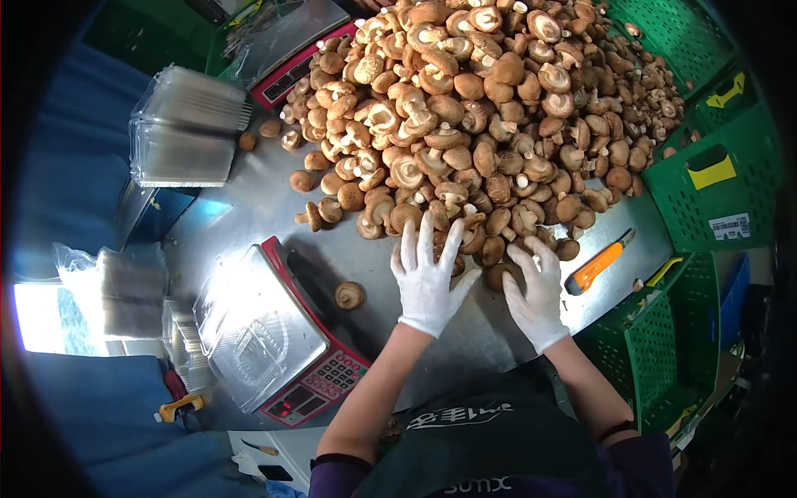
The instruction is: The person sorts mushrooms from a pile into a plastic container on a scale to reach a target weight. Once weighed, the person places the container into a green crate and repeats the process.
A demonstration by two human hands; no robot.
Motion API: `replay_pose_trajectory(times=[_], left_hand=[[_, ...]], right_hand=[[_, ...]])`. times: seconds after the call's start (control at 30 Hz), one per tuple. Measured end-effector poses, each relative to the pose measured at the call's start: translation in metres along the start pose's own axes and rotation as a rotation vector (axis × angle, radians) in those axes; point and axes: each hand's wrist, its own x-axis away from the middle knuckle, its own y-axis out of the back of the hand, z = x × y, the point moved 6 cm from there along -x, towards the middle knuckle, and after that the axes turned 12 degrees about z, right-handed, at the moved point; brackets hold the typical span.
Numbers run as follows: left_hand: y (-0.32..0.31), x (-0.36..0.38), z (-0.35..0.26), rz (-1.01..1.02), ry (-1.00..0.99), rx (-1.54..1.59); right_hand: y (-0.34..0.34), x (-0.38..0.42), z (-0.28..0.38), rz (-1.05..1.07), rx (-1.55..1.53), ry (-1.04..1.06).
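Mushrooms [490, 116] at twelve on my worktop [249, 207], green crates [714, 199] at three.
Left hand [429, 286], fingers [425, 242] wide; right hand's [535, 300] palm is hidden, so its grip I can't tell.

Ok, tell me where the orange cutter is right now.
In the head view, the orange cutter lies on the metal table, just right of the right hand, with green crates farther right.

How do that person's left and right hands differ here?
The left hand has its fingers spread and fairly straight; the right hand looks more bent. The left hand is nearer the scale, the right hand nearer the orange knife. Both are gloved in white, at the mushroom pile's near edge.
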Motion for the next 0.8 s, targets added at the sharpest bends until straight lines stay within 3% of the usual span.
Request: replay_pose_trajectory(times=[0.1, 0.17, 0.37, 0.43, 0.57, 0.6, 0.7, 0.8], left_hand=[[-0.015, -0.017, 0.006, 0.2, -0.013, -0.07], [-0.02, -0.009, 0.014, 0.158, -0.026, -0.062], [-0.035, 0.07, 0.019, 0.155, -0.069, -0.005], [-0.041, 0.097, 0.02, 0.072, -0.069, 0.011], [-0.04, 0.127, 0.036, -0.177, -0.017, 0.222], [-0.044, 0.13, 0.042, -0.19, 0.017, 0.248], [-0.011, 0.107, 0.044, -0.249, 0.025, 0.134], [-0.007, 0.082, 0.053, -0.114, 0.091, 0.165]], right_hand=[[-0.009, -0.031, 0.016, -0.004, 0.233, 0.06], [-0.022, -0.041, 0.023, 0.088, 0.385, 0.061], [-0.036, -0.003, 0.05, 0.107, 0.269, 0.333], [-0.041, 0.008, 0.056, 0.101, 0.124, 0.397], [-0.055, 0.025, 0.072, 0.32, -0.003, 0.58], [-0.052, 0.027, 0.076, 0.265, -0.048, 0.645], [-0.043, 0.026, 0.072, 0.31, -0.112, 0.659], [-0.03, 0.01, 0.053, 0.187, -0.196, 0.53]])
